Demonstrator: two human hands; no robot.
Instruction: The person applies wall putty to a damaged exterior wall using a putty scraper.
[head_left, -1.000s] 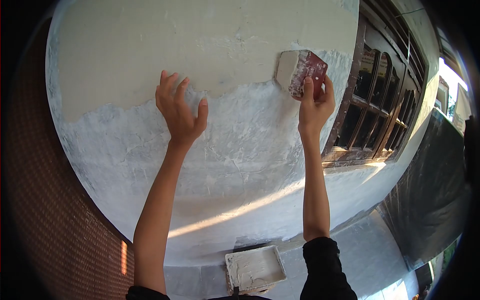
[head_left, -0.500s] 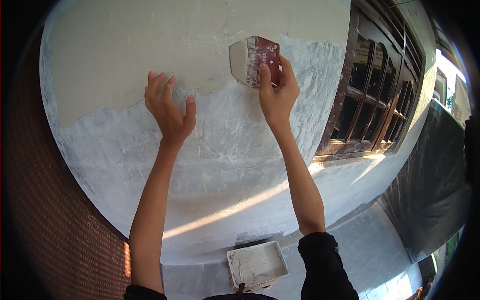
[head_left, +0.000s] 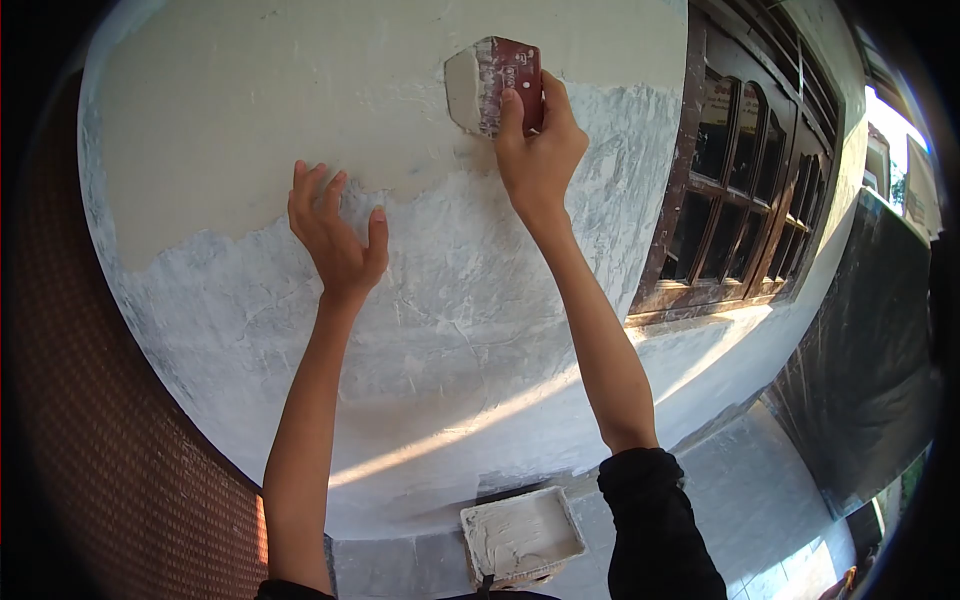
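The right hand's fingers grip a dark red scraper, thumb pressed on its face; the left hand's fingers are spread, holding nothing, though I cannot tell whether they touch the wall. The scraper is left of the window, level with its upper panes. Good spreading probably calls for the working edge flat along its whole length, a shallow tilt, even pressure and strokes overlapping the coat's ragged border. The scraper bears pale printed marks, a white dot and smears along its middle; cream compound covers its left part. Left of the window, the wall is smooth cream above, mottled grey-white below. Below and left of the window, a pale tray holds more compound.
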